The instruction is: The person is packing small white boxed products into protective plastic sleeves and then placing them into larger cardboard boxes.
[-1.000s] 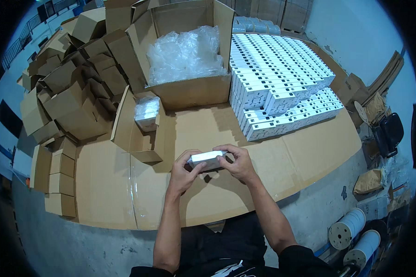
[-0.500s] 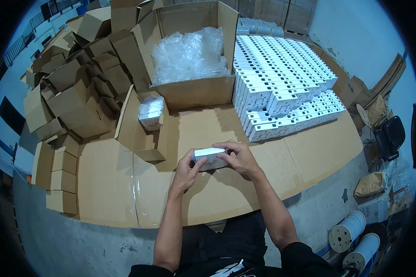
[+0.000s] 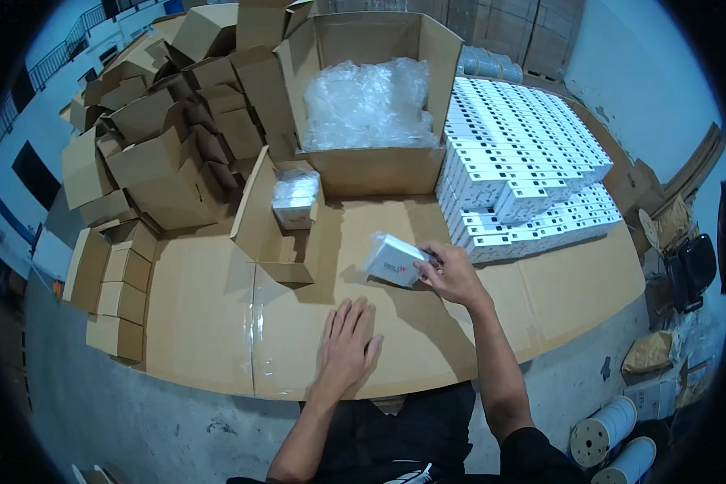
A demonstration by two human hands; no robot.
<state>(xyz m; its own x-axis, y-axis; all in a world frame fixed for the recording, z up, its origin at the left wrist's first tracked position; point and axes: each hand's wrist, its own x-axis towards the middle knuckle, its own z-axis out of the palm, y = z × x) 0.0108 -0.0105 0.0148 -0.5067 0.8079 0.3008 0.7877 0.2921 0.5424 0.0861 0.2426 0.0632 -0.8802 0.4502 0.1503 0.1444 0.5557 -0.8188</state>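
Observation:
My right hand (image 3: 449,274) grips a small white box in a clear plastic bag (image 3: 397,260) by its right end, tilted above the cardboard-covered table. Flat on the cardboard, palm down with fingers stretched, lies my left hand (image 3: 348,343), with nothing in it. Just beyond the hands stands an open brown carton (image 3: 289,270), holding several bagged white boxes (image 3: 295,198) in its far part. A large stack of white boxes (image 3: 524,177) rises to the right of the right hand.
A big open carton (image 3: 371,171) full of clear plastic bags (image 3: 367,105) stands at the back. Empty brown cartons (image 3: 149,169) pile up at the left, with a row of smaller ones (image 3: 123,302) near the table's left edge. Cable spools (image 3: 601,431) sit on the floor at lower right.
My left hand has let go of the white box and come down onto the cardboard. My right hand alone now holds the bagged box, turned to show its broad face. The view has shifted slightly.

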